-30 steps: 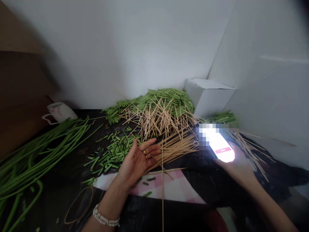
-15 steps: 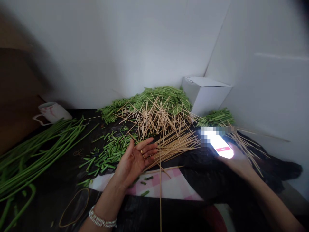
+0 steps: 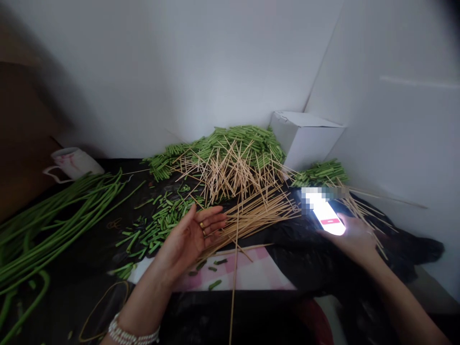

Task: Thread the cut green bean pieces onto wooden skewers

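My left hand (image 3: 192, 235) is open, palm turned up and fingers stretched, with a ring on one finger. It hovers by the cut green stem pieces (image 3: 163, 223) and a bundle of wooden skewers (image 3: 258, 215). My right hand (image 3: 350, 237) is closed around a smartphone (image 3: 328, 215) with a bright screen. Behind both hands lies a heap of skewered green stems (image 3: 244, 141), their bare skewer ends pointing toward me. One single skewer (image 3: 234, 287) lies lengthwise across a pink checked cloth (image 3: 258, 273).
Long uncut green stems (image 3: 72, 220) spread over the left side, beside a tipped white mug (image 3: 77, 163). A white box (image 3: 305, 139) stands in the wall corner, near a smaller pile of skewered stems (image 3: 319, 173). A rubber band (image 3: 95, 309) lies at front left.
My left hand has shifted a little left and toward me, still open. The right hand keeps the smartphone in nearly the same place. The view has moved slightly.
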The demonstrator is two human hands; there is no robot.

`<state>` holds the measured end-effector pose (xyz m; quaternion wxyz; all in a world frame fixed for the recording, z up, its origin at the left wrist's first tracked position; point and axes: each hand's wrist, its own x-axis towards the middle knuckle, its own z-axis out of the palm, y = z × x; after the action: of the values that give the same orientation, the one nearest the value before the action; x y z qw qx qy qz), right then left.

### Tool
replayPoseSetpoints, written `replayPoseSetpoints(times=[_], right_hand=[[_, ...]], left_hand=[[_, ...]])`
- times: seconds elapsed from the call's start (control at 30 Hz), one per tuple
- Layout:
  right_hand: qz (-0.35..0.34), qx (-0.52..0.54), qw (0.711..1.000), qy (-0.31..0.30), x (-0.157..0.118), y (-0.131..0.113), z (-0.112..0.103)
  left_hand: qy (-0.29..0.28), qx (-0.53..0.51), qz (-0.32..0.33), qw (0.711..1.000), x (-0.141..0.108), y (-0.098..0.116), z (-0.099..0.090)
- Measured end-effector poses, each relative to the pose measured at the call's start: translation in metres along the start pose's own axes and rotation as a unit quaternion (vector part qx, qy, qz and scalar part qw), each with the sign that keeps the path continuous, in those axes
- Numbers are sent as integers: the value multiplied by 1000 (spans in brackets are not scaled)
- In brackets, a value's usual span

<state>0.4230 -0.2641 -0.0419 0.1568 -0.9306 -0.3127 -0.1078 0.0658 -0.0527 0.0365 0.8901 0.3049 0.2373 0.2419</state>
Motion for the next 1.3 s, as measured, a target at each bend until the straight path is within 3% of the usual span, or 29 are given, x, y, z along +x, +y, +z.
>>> replayPoseSetpoints(times=[0.13, 0.23, 0.33, 0.43, 0.5, 0.6, 0.73, 0.8, 1.03, 1.2, 1.3], right_hand=[[-8, -41, 998, -45, 0, 1, -7], [-18, -26, 999, -25, 3, -5, -17], [-121, 75, 990, 15, 0, -32, -32], [-228, 200, 952, 28, -17, -82, -48], [-328, 245, 912, 8, -37, -119, -55], [-480, 240, 840, -79, -75, -164, -56], [-607, 158, 764, -148, -116, -192, -41], [-635, 129, 750, -136, -126, -195, -30], [-655, 113, 746, -39, -127, -189, -14], [-637, 98, 764, 36, -115, -190, -3], [-612, 76, 786, 51, -109, -190, 4]], left_hand=[[60, 42, 13, 997, -10, 28, -12], [89, 55, 37, 994, -13, 53, -22], [90, 24, 84, 992, -10, 70, -27], [82, -20, 125, 989, -4, 72, -26], [82, -34, 121, 989, -1, 69, -26], [85, -48, 110, 989, 1, 65, -25], [81, -93, 135, 983, 1, 76, -26], [81, -125, 152, 977, 0, 85, -24], [40, -177, 195, 964, 7, 109, 0], [16, -22, 134, 991, 17, 98, 18], [33, 108, 103, 988, 10, 93, 12]])
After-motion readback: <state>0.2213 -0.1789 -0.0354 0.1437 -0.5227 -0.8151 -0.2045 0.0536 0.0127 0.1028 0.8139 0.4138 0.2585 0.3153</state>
